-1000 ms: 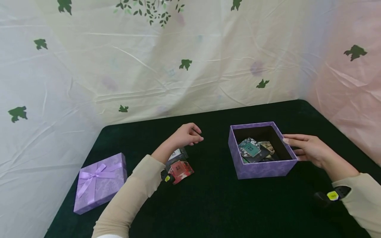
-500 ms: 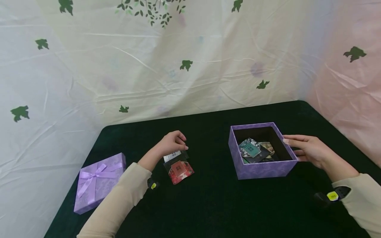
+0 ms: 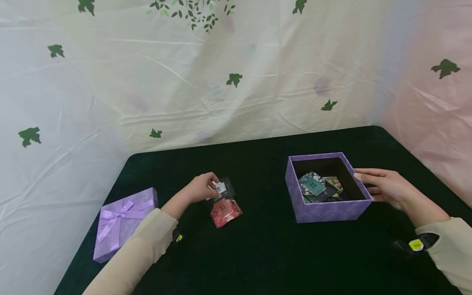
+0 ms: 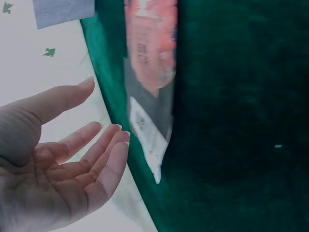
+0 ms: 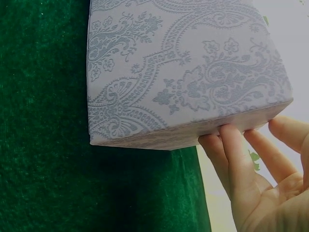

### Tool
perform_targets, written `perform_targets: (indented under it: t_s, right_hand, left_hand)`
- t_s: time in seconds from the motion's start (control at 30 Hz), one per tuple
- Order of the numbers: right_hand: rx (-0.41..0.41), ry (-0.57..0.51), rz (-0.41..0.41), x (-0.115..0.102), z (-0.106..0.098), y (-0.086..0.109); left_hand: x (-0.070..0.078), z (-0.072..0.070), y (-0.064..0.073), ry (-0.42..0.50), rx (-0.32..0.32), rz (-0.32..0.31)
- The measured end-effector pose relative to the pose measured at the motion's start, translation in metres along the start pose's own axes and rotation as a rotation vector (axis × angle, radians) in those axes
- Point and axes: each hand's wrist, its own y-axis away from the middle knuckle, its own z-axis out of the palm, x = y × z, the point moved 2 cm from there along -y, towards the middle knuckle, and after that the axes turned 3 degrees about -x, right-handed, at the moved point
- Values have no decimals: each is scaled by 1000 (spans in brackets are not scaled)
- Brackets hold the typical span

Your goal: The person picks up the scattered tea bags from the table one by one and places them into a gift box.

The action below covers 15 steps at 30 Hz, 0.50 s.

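My left hand [image 3: 200, 188] hovers with parted fingers beside a few overlapping flat packets on the left half of the table. One is a red floral packet [image 3: 225, 213] with a pinkish label; behind it lies a dark packet [image 3: 229, 189] bearing a white label. In the left wrist view the palm faces up at the camera and nothing lies in it. An open-topped purple box [image 3: 328, 212] stands on the right, holding several similar packets, among them a teal-labelled one [image 3: 313, 185]. My right hand [image 3: 391, 188] touches the box's right wall with extended fingers, thumb at the rim.
A purple box lid [image 3: 127, 223] with a ribbon bow rests at the table's left edge. Dark green cloth [image 3: 265, 254] covers the table. Pale fabric [image 3: 177, 102] with green leaf shapes hangs behind and at both sides.
My left hand has moved left and down from the middle of the table to the packets, uncovering the red and dark ones. The right hand has stayed at the box.
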Motion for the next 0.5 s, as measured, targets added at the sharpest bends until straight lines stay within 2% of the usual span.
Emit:
perform_targets:
  t_s: [0.27, 0.5]
  right_hand:
    - [-11, -7, -4, 1, 0, 0]
    - [-11, -19, 5, 0, 0, 0]
  left_hand:
    - [-12, 14, 1, -59, -38, -30]
    - [-10, 24, 3, -173, -22, -23]
